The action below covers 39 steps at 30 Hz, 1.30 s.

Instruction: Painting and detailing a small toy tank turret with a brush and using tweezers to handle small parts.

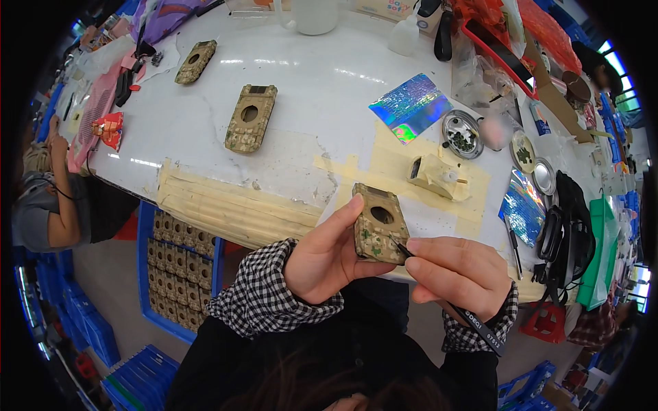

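My left hand point(322, 257) is closed around a camouflage-patterned toy tank hull point(378, 214), thumb along its left edge, above the table's near edge. A round hole shows in the hull's top face. In my right hand point(466, 274), pinched between thumb and fingers, are slim black tweezers point(473, 322). Their dark tip touches the hull's lower right part, near small green patches. Two similar hulls lie farther off on the table: one hull point(251, 118) left of centre, another hull point(196, 62) beyond it.
A round metal dish point(462, 135) holds small dark green pieces. Beside it are a tape-wrapped block point(439, 177) and a shiny holographic sheet point(411, 108). A blue crate point(144, 274) of several hulls stands below left. A white mug point(315, 17) is at the back. Another person point(48, 198) sits left.
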Available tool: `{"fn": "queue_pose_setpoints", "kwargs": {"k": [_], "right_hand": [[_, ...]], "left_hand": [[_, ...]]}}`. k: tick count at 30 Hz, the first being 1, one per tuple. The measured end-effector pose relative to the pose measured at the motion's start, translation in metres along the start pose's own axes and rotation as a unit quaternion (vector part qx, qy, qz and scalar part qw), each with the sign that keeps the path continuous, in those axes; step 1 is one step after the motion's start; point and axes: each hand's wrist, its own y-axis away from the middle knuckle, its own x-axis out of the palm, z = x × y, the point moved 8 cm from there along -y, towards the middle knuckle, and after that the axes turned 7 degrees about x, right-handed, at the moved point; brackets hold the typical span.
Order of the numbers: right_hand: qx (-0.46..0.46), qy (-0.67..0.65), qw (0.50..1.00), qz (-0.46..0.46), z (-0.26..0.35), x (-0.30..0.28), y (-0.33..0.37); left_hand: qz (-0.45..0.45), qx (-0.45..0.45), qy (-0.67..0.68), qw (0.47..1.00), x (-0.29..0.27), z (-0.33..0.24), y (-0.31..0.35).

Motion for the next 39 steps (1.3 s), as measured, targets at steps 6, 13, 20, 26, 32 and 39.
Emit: {"fn": "queue_pose_setpoints", "kwargs": {"k": [6, 13, 20, 26, 32, 39], "right_hand": [[0.064, -0.081, 0.995, -0.008, -0.013, -0.004, 0.004], [0.106, -0.105, 0.988, -0.029, -0.021, 0.0, 0.009], [0.109, -0.101, 0.989, -0.024, -0.021, 0.0, 0.008], [0.114, -0.1, 0.988, -0.019, -0.02, 0.0, 0.007], [0.116, -0.1, 0.988, -0.016, -0.02, 0.001, 0.006], [0.118, -0.102, 0.988, -0.018, -0.02, 0.002, 0.006]], "left_hand": [[0.002, -0.002, 0.021, 1.0, -0.001, 0.001, 0.0], [0.011, 0.0, 0.055, 0.998, -0.003, 0.002, -0.001], [-0.002, 0.001, 0.04, 0.999, -0.002, 0.002, -0.001], [-0.003, 0.001, 0.039, 0.999, -0.003, 0.001, 0.0], [-0.004, 0.003, 0.039, 0.999, -0.004, 0.001, 0.0], [-0.002, 0.001, 0.036, 0.999, -0.004, 0.001, 0.0]]}}
